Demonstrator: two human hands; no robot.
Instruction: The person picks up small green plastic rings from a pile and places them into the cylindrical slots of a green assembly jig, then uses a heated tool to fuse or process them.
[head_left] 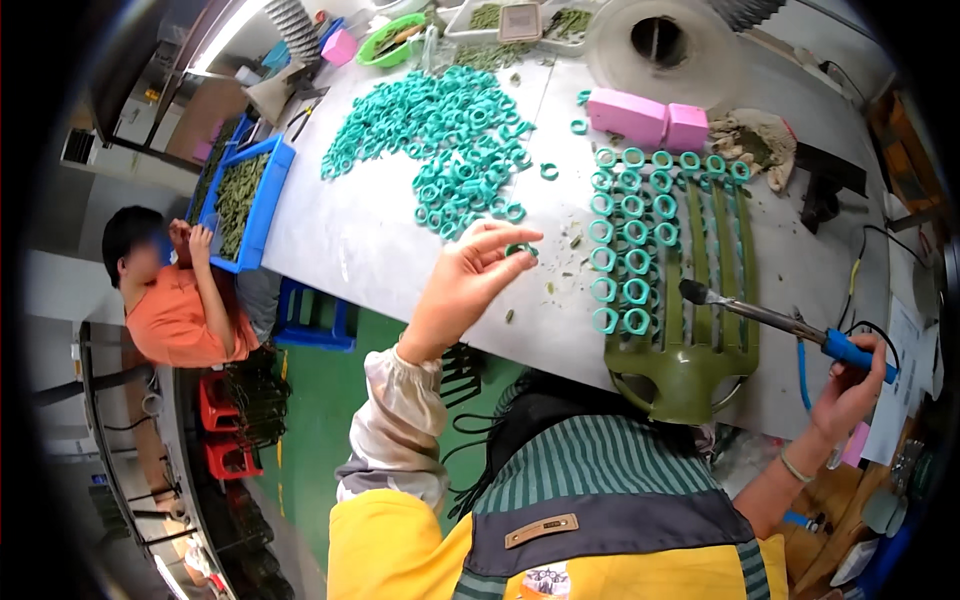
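Between the thumb and fingers of my left hand [465,285] is a small teal ring [519,248], held over the table near its front edge. My right hand [848,398] is wrapped round the blue handle of a soldering iron [760,316], whose broad dark tip points left over a slotted olive-green plastic part [683,375]. Rows of teal rings sit on this part, along its top end and down its left slats; bare slats show on the right. Left of it spreads a big loose heap of teal rings [440,130].
Pink blocks [640,118] and a stained glove [765,145] lie behind the green part, near a translucent funnel-like hood [640,45]. A dark metal stand [825,180] is at right. At left, a person in orange [190,320] sits by a blue bin [262,205] of green pieces.
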